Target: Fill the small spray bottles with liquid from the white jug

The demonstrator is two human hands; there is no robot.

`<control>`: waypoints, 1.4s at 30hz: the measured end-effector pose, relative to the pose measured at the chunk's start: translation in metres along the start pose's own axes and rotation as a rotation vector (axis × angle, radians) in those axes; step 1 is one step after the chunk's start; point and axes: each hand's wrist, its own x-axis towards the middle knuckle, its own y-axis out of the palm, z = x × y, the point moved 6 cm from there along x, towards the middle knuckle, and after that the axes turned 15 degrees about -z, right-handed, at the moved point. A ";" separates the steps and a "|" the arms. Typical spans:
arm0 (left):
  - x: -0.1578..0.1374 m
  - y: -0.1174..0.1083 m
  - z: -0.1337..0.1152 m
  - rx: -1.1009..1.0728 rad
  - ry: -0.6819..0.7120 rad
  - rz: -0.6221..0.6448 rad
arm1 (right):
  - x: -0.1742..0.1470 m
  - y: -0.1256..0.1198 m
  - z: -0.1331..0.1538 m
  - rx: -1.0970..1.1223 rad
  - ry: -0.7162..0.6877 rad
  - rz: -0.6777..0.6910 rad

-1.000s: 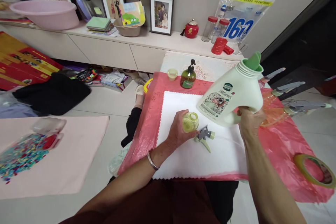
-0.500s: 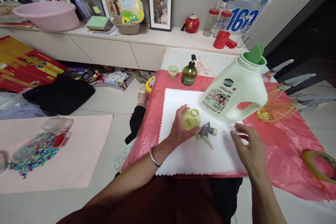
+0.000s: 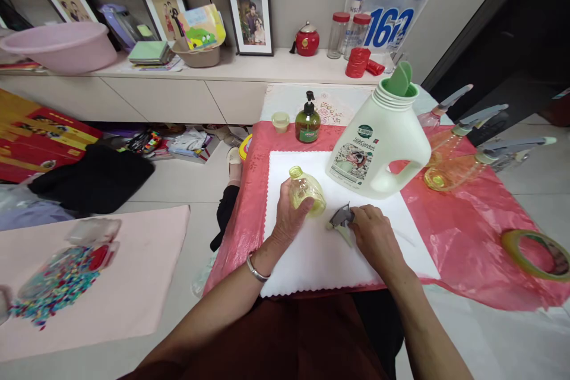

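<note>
My left hand is wrapped round a clear yellow-green bottle, tilted with its uncapped neck pointing up and away to the left. My right hand has its fingers closed on a grey spray trigger head, at the end by its collar. The spray head is at the white scalloped mat, a pale green lever showing under it. Just beyond stands a large pale green detergent jug with a green scoop-like piece in its mouth.
A dark green pump bottle and a small pale cup stand at the table's back. Several spray bottles lean at the right, near a tape roll. Colourful small pieces lie on a pink surface at left.
My right hand has moved left from beside the jug and taken hold of the spray head. My left hand has tipped the bottle so its neck points away. The view has shifted slightly right.
</note>
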 end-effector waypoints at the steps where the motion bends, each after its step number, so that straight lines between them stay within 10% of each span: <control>1: 0.000 0.000 0.000 -0.001 0.003 0.004 | 0.002 -0.003 -0.001 0.030 0.005 -0.015; 13: -0.008 0.013 -0.009 0.188 0.171 0.179 | 0.040 -0.111 -0.004 0.883 0.409 -0.534; 21: -0.009 0.015 -0.007 0.219 0.248 0.203 | 0.079 -0.142 0.030 1.111 0.318 -0.780; 42: -0.009 0.017 -0.007 0.204 0.314 0.228 | 0.136 -0.062 0.069 1.584 0.409 -0.450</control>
